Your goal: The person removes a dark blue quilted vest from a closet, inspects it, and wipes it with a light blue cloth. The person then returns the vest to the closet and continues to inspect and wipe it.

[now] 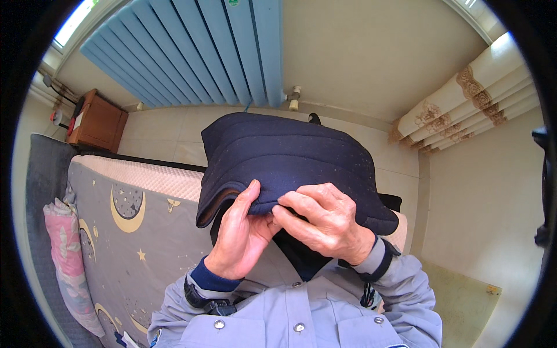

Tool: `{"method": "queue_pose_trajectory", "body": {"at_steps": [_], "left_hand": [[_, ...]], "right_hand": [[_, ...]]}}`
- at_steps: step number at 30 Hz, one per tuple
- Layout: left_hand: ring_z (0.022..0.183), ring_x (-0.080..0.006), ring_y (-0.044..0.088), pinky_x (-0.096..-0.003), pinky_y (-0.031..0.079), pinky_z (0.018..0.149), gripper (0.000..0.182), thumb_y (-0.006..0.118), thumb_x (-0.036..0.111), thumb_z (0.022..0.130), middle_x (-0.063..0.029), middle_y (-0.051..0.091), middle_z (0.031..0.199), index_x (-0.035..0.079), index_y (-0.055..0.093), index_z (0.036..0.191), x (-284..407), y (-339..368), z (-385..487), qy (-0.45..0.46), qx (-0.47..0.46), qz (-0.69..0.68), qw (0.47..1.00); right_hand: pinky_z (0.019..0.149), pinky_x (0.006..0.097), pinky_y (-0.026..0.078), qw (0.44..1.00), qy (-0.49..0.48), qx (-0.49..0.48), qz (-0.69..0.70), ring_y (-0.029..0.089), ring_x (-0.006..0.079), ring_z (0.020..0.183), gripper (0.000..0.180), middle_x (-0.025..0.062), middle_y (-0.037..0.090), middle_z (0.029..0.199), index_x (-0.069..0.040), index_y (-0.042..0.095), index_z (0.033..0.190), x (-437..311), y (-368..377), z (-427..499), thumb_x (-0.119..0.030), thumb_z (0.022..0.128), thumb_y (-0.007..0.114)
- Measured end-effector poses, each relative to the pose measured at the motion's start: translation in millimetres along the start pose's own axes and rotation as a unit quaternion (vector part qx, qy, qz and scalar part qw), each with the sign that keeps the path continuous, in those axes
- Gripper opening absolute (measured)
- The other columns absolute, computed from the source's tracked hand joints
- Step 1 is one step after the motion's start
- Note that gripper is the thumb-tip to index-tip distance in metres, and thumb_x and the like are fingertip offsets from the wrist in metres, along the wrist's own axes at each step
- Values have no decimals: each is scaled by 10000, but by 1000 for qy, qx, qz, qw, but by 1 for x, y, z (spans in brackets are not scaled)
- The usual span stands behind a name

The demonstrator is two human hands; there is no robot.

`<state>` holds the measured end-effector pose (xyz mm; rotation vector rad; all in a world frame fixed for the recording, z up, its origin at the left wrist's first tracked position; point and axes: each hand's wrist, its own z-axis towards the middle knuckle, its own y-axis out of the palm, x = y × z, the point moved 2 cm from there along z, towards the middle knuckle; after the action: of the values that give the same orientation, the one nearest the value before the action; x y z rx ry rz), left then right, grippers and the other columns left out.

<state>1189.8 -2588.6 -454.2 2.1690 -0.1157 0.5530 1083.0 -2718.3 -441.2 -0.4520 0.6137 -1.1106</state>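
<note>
A dark navy quilted garment or padded cloth (pixel 287 152) with stitched channels and specks of lint lies spread before me, over my lap. My left hand (pixel 246 228) holds its near edge, thumb on top and fingers beneath. Just left of that thumb the edge curls up and shows a brown lining. My right hand (pixel 322 217) pinches the same edge with thumb and index finger, close to the left fingertips. Whether a small item such as a needle is between the fingers cannot be told. Black cloth hangs below the hands.
On the left is a bed with a grey moon-and-star sheet (pixel 174 243) and a rolled pink and grey quilt (pixel 65 243). A wooden bedside cabinet (pixel 102 122) stands beyond it. A blue radiator (pixel 196 52) is on the wall ahead, and a patterned curtain (pixel 470 95) hangs at the right.
</note>
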Motion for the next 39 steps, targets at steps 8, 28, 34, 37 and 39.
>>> {"method": "queue_pose_trajectory", "body": {"at_steps": [8,28,34,37,39], "left_hand": [[1185,-212,620,-375,488,1043,413,439,348,1082,-99,642,1278,39,515,1345,-4,-3,5,-13,-4,16,1000],[1364,-312,447,-538,366,1156,740,680,280,916,-141,445,1452,97,287,1516,-22,-26,-2,5,72,19,997],[1319,-283,480,-488,385,1154,715,756,272,897,-124,481,1418,83,368,1466,-40,-34,2,2,66,23,998],[1318,-277,480,-490,383,1158,687,726,258,925,-141,478,1413,43,359,1464,-49,-33,7,-43,57,18,997],[1282,-269,520,-475,436,1121,643,694,239,947,-156,494,1395,6,375,1453,-48,-31,7,-31,51,64,996]], "right_hand": [[696,321,494,1000,-5,5,-26,607,215,850,232,90,628,981,-35,673,892,6,15,0,-156,693,680],[732,286,572,793,596,117,-43,677,197,855,444,127,623,1183,-30,498,1357,162,-136,-230,-145,960,661],[678,296,593,700,652,147,253,697,192,902,340,128,649,1092,-14,533,1257,115,-55,-175,-160,977,659],[658,287,569,773,588,92,219,679,169,847,251,121,660,1009,5,603,1148,97,-51,-138,-102,935,685],[654,286,552,888,453,1,84,665,165,814,196,119,662,980,13,644,1072,82,-56,-108,-66,902,701]]}}
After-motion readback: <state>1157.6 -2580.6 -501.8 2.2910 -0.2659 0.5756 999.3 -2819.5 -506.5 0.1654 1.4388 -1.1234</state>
